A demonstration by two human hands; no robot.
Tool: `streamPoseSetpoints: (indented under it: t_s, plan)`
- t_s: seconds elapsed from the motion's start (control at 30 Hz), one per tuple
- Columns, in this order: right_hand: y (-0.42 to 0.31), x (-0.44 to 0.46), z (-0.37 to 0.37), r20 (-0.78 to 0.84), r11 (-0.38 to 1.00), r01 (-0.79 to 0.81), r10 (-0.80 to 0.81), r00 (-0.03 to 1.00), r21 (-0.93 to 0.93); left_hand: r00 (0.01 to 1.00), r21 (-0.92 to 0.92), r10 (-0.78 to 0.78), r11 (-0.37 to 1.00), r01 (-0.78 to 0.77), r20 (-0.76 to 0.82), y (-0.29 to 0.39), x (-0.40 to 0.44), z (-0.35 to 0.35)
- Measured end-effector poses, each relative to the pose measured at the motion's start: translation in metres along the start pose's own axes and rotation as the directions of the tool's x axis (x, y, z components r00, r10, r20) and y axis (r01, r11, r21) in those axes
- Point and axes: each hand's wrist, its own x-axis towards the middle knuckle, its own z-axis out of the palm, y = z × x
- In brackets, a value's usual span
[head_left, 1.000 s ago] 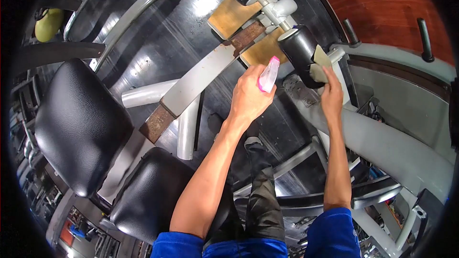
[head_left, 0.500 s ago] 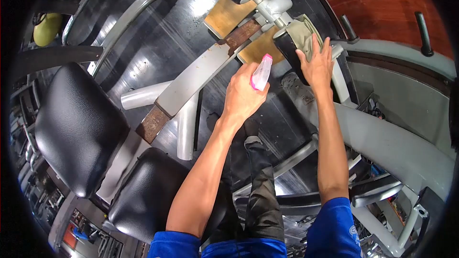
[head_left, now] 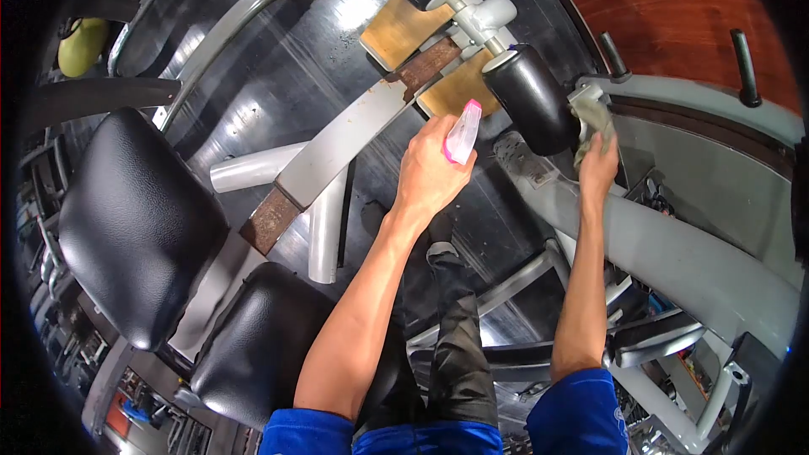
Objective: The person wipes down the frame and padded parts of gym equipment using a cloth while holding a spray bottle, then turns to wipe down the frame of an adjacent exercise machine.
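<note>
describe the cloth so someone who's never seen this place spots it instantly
Start at the reddish-brown panel in the upper right, then go down and left to the lower black roller pad. Just right of that pad, the cloth is bunched in the right hand. It is crumpled, dull olive-grey fabric, unlike the smooth, shiny black pad.

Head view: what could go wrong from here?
1. The cloth bunched in the right hand could snag on the metal bar end beside the black roller pad.
2. The pink-and-clear item in the left hand might slip and drop.
3. The rusty patch could scrape a stray hand.
</note>
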Motion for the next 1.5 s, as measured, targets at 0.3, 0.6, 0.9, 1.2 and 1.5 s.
streamPoseSetpoints:
  t_s: [0.3,0.6,0.9,1.2,1.5]
  plan:
    - [-0.064,0.025,0.089,0.302,0.688,0.659,-0.587,0.751,-0.303,0.998,0.077,-0.043,0.996,0.040,0.036,0.001,0.000,-0.002]
    - [0.022,-0.020,0.027,0.169,0.924,0.112,-0.053,0.984,-0.365,1.000,-0.021,0.003,1.000,-0.003,-0.029,-0.002,0.001,0.000]
    - [0.032,0.052,0.062,-0.034,0.970,-0.024,0.016,0.999,-0.243,1.000,-0.012,0.010,1.000,-0.010,-0.029,-0.002,0.000,-0.001]
    - [0.008,-0.039,0.046,0.001,0.835,0.377,-0.411,0.912,-0.400,0.998,-0.077,-0.009,0.997,0.004,-0.057,0.000,0.004,-0.002]
    - [-0.055,-0.024,0.022,-0.142,0.933,0.350,-0.336,0.931,0.085,0.995,-0.136,-0.034,0.990,0.021,-0.093,0.000,0.006,-0.002]
